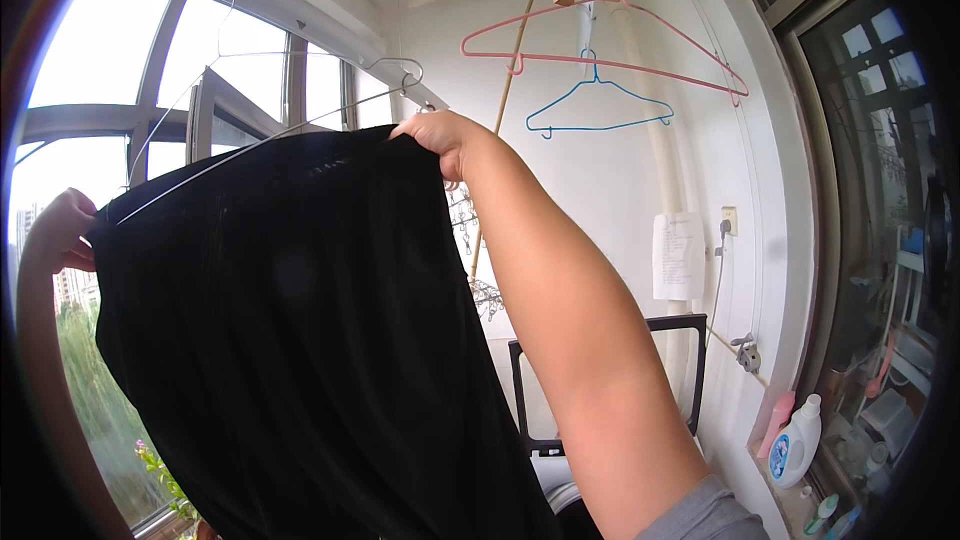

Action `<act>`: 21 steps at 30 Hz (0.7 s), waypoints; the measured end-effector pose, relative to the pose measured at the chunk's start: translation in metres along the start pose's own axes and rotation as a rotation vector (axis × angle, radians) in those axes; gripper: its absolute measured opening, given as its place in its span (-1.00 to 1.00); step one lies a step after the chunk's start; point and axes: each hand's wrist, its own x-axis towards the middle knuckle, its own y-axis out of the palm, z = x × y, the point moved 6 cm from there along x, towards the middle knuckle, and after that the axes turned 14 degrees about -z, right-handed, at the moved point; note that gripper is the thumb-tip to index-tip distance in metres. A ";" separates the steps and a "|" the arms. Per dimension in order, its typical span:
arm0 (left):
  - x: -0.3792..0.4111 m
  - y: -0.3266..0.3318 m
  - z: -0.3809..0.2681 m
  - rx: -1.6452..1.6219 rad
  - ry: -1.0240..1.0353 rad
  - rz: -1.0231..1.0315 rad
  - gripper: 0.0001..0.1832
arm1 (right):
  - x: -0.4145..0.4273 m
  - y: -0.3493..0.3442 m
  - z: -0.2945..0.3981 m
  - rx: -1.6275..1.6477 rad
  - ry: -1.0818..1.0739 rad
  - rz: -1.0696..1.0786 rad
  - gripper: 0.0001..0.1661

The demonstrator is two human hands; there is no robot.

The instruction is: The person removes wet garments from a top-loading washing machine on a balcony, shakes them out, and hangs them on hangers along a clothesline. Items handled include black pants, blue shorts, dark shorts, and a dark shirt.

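Note:
A black cloth garment (pixel 300 330) hangs spread between both hands, filling the left and middle of the view. My left hand (pixel 69 229) pinches its upper left corner at the far left. My right hand (pixel 442 141) grips its upper right corner. A thin metal wire hanger (pixel 262 141) slants across the garment's top edge, its left end lying over the cloth near my left hand. The hanger's hook is close above my right hand. Whether my right hand also touches the hanger cannot be told. The garment's lower end runs out of view.
A pink hanger (pixel 600 62) and a smaller blue hanger (pixel 596 84) hang at upper right. Another wire hanger (pixel 219 56) hangs before the windows. A bamboo pole (pixel 517 45) leans behind. A white detergent bottle (pixel 796 442) stands on the right ledge. A black-framed lid (pixel 701 367) stands raised behind my right arm.

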 end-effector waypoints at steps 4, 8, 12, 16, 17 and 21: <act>-0.044 0.018 -0.003 -0.005 -0.064 0.155 -0.75 | -0.019 -0.005 -0.016 -0.080 -0.087 0.004 -0.81; -0.082 0.069 -0.020 -0.563 -0.172 0.474 -0.81 | -0.036 -0.040 -0.020 0.075 -0.088 -0.068 -0.73; -0.112 0.115 -0.047 -0.876 -0.324 0.510 -0.80 | -0.044 -0.095 -0.017 0.181 -0.056 -0.205 -0.72; -0.152 0.165 -0.103 -1.091 -0.225 0.782 -0.87 | -0.065 -0.168 -0.008 0.205 -0.073 -0.422 -0.71; -0.160 0.177 -0.120 -1.219 -0.176 0.798 -0.89 | -0.075 -0.187 -0.002 0.197 -0.103 -0.493 -0.71; -0.174 0.218 -0.187 -1.426 -0.095 0.851 -0.81 | -0.123 -0.242 0.030 0.214 -0.213 -0.502 -0.64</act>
